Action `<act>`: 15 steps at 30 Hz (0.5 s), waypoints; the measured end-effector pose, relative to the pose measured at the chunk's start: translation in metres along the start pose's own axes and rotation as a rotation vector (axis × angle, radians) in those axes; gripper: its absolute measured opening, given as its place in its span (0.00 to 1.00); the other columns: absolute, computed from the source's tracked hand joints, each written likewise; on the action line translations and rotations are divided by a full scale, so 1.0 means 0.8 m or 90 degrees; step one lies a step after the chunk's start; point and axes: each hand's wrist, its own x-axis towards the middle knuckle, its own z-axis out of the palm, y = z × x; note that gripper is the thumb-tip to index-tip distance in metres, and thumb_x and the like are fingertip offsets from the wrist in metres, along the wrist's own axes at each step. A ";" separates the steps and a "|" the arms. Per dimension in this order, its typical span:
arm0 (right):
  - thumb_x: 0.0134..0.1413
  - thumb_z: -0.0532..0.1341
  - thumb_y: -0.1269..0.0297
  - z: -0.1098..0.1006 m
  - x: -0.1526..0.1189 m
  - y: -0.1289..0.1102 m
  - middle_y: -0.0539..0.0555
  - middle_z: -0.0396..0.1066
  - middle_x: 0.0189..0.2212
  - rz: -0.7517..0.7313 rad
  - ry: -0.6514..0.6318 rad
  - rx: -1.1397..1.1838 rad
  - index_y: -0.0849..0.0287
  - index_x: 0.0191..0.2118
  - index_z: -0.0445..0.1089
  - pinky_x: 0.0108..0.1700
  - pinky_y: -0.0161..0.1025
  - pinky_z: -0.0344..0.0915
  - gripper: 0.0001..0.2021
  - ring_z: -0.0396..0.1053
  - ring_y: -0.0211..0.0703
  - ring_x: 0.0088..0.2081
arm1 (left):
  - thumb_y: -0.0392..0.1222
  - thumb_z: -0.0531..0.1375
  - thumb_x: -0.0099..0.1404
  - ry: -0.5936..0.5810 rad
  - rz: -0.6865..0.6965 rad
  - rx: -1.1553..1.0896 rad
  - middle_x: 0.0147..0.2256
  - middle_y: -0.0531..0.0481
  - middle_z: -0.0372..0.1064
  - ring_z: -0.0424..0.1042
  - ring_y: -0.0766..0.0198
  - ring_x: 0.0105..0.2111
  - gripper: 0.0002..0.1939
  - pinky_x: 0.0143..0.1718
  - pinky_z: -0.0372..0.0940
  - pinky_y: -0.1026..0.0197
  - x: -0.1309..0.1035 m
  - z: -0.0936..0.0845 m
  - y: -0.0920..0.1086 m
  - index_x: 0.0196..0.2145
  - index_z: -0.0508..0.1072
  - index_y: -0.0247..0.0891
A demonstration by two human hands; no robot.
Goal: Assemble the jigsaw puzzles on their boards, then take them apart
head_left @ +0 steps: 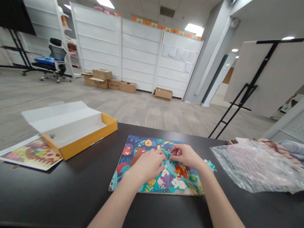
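A colourful animal puzzle lies flat on the black table in front of me. My left hand rests on its middle, palm down, with fingers bent toward the upper centre; whether anything is under the fingertips is hidden. Just to the right, my right hand touches the upper part of the picture, thumb and fingers pinched together at the surface. What that pinch holds, if anything, is too small to tell. Beside the right forearm lies a loose teal puzzle piece, partly past the puzzle's right edge.
At the left, an open yellow box with a white lid partly covers a giraffe picture sheet. Clear plastic bags and folded fabric lie at the right. Beyond the table stand cardboard boxes and a whiteboard.
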 end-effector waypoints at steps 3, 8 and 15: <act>0.47 0.67 0.58 -0.008 -0.002 -0.001 0.51 0.75 0.23 0.026 0.000 0.026 0.59 0.33 0.77 0.28 0.35 0.62 0.10 0.69 0.40 0.24 | 0.41 0.56 0.68 -0.003 0.041 -0.007 0.50 0.44 0.73 0.70 0.52 0.51 0.13 0.55 0.64 0.52 0.002 0.007 0.001 0.48 0.77 0.42; 0.52 0.63 0.55 -0.035 -0.009 0.018 0.53 0.78 0.28 0.034 0.113 -0.043 0.58 0.32 0.78 0.31 0.36 0.64 0.12 0.72 0.42 0.27 | 0.42 0.56 0.68 -0.005 0.047 -0.014 0.49 0.45 0.74 0.69 0.52 0.51 0.13 0.56 0.63 0.52 0.003 0.011 -0.001 0.46 0.77 0.42; 0.43 0.67 0.57 -0.078 -0.053 0.123 0.56 0.79 0.27 0.302 0.267 -0.233 0.55 0.28 0.76 0.28 0.39 0.65 0.08 0.76 0.49 0.28 | 0.42 0.57 0.68 -0.018 0.034 -0.020 0.47 0.44 0.75 0.70 0.51 0.50 0.11 0.55 0.64 0.51 0.006 0.009 -0.002 0.44 0.77 0.42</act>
